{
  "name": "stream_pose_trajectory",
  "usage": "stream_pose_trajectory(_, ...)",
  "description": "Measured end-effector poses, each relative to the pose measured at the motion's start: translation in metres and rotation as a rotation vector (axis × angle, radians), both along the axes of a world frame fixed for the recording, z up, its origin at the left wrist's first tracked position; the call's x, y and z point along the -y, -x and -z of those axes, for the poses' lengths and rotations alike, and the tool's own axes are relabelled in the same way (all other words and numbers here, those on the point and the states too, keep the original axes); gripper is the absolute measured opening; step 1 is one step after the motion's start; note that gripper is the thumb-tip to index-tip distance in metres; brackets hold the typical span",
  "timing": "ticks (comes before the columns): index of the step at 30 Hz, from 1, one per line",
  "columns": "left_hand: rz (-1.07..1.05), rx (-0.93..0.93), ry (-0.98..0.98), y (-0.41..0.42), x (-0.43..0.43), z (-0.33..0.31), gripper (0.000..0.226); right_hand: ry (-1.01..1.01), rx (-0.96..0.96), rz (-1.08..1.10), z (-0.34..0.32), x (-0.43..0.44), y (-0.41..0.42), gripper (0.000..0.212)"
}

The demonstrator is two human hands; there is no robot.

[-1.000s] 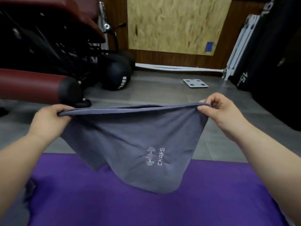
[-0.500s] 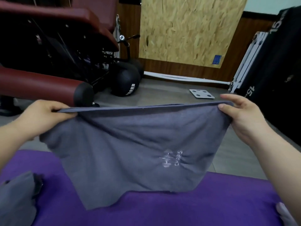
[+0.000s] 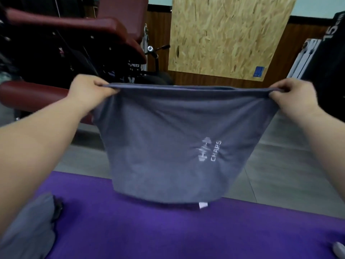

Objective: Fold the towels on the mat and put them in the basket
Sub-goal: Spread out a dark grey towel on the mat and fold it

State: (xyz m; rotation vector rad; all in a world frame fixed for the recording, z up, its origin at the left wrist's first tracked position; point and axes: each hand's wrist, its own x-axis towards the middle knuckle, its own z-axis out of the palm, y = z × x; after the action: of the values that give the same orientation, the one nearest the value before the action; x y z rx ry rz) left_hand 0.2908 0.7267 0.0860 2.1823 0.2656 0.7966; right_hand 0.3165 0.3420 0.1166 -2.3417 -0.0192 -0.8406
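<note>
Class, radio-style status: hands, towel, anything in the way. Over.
Left hand, right hand each grip a top corner. Towel hangs spread over mat. Grey cloth on mat, left; basket not in view.

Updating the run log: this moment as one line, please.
grey towel held up over purple mat | left hand grips top edge | right hand grips top edge | basket unseen

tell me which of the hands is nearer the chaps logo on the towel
Right. The right hand grips the towel at the corner up-right of the logo; the left hand grips the opposite corner, farther off.
</note>
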Motion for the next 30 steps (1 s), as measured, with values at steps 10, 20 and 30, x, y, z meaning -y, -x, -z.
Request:
stream_pose_trajectory(10, 0.456, -0.173, -0.046, 0.094, 0.038, 0.134, 0.037, -0.026, -0.142, -0.227, 0.157, 0.084, 0.116, 0.026)
stream_pose_trajectory(20, 0.924, -0.443, -0.895, 0.193, 0.078, 0.383, 0.018, 0.701, -0.471, -0.458, 0.436, 0.124, 0.239, 0.019)
stream_pose_trajectory(30, 1.026, -0.446, -0.93, 0.243, 0.093, 0.432, 0.02, 0.79, -0.573, -0.395, 0.473, 0.152, 0.29, 0.027)
